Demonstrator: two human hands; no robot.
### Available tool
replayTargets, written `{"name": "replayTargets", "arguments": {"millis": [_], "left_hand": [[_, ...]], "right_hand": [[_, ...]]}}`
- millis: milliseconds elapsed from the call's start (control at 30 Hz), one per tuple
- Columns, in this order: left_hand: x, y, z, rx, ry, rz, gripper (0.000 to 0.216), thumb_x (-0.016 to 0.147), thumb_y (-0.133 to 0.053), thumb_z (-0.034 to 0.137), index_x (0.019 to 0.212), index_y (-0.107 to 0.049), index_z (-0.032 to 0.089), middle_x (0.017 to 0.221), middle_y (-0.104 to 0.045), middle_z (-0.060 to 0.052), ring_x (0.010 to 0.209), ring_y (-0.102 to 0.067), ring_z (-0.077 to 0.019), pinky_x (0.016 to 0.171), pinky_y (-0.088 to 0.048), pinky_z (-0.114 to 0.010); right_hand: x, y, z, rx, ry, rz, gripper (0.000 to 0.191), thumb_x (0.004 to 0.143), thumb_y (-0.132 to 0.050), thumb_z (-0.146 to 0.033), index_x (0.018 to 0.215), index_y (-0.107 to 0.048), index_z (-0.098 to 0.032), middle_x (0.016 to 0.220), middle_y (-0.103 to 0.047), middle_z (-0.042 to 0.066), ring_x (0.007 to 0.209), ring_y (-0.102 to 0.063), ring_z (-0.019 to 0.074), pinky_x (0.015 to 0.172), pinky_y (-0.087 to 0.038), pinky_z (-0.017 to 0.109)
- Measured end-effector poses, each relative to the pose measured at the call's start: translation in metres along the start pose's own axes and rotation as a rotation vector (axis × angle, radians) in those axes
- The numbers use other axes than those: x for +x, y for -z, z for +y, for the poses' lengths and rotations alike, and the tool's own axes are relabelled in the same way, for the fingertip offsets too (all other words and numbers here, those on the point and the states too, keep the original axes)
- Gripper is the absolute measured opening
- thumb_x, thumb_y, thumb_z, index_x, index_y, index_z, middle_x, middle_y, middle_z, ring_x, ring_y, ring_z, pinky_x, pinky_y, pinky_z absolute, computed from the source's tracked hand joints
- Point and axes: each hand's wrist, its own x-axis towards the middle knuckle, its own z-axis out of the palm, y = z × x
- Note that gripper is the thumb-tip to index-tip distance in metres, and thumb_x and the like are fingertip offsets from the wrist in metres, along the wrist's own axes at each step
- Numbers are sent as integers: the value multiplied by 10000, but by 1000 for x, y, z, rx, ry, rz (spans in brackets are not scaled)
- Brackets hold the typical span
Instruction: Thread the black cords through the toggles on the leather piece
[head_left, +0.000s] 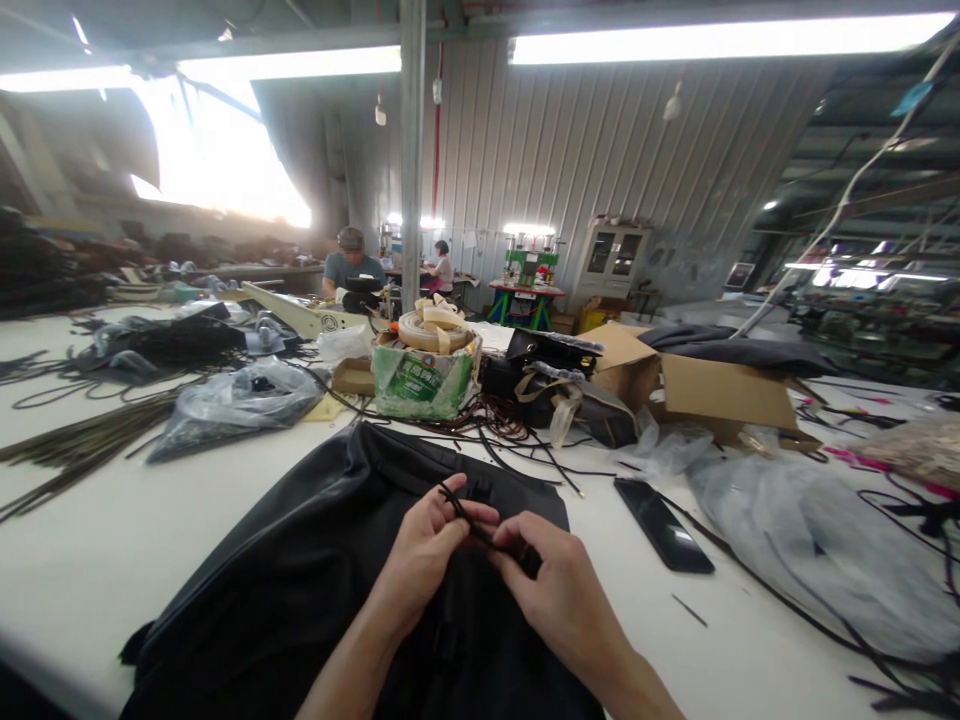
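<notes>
Over a large piece of black leather-like material [300, 560], both hands are close together at the middle of the view. My left hand [427, 535] pinches a thin black cord [461, 512] between thumb and fingers, and its doubled end sticks up past the fingertips. Just to the right, my right hand [547, 565] is closed on the same cord, fingers curled with the thumb underneath. Part of the cord is hidden inside the fingers. Below the hands, a dark strap or fold on the black material is hard to make out.
A black phone [664, 525] lies right of the hands on the white table [645, 640]. Behind stand a green-labelled tub [424, 380] with rolled tape and a cardboard box [705, 395]. Plastic bags [240, 400] and cord bundles [90, 440] lie left. Two people [352, 265] sit farther back.
</notes>
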Motion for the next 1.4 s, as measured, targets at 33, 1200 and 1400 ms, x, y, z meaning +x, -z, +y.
{"name": "replayTargets", "arguments": {"millis": [33,1200,1400], "left_hand": [[0,0,1,-2,-7,-1,765,913,-879,418,1526,-527,125,1208,-822,-196,963,-799,-282,934,-602,-412],[-2,6,5,-202,-1,48,484,805,-1021,462,1074,-824,110,990,-830,-138,915,-814,-266,703,-697,-280],[-3,2,12,-170,-16,94,516,784,-1031,469,1079,-822,100,959,-827,-141,900,-814,-278,652,-686,-271]], "right_hand": [[1,0,0,18,-24,-7,47,915,-710,-200,904,-726,-243,905,-773,11,834,-719,221,786,-534,348],[-16,47,-2,-50,-54,-229,549,836,-975,-355,1351,-801,-282,1336,-764,64,1288,-657,312,1165,-480,455],[-15,34,-2,-33,-63,-135,301,884,-922,-262,1176,-851,-291,1151,-806,28,1131,-705,269,1068,-486,435]]}}
